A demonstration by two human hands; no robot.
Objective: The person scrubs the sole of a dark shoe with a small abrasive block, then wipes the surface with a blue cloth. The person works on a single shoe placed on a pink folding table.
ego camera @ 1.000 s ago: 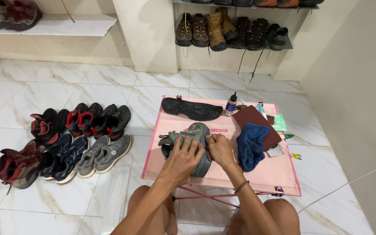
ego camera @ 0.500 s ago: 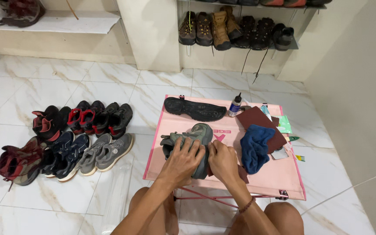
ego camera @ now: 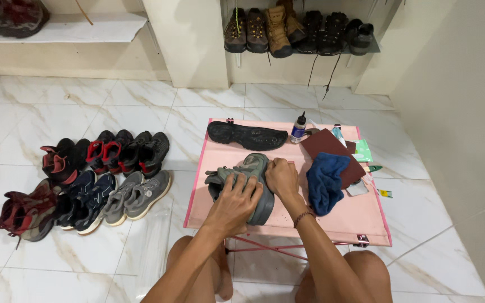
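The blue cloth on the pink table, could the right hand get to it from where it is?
Probably yes: the blue cloth lies just beside the right hand, with nothing between them.

Hands hide the grey shoe [ego camera: 254, 168] (mostly its middle).

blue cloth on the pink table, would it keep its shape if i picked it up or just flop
The blue cloth lies crumpled in soft folds, so it would probably droop and hang limp. It looks thick and fuzzy, so likely light and easy to pinch, not slippery. Pushed, it would probably bunch up rather than slide across the pink table.
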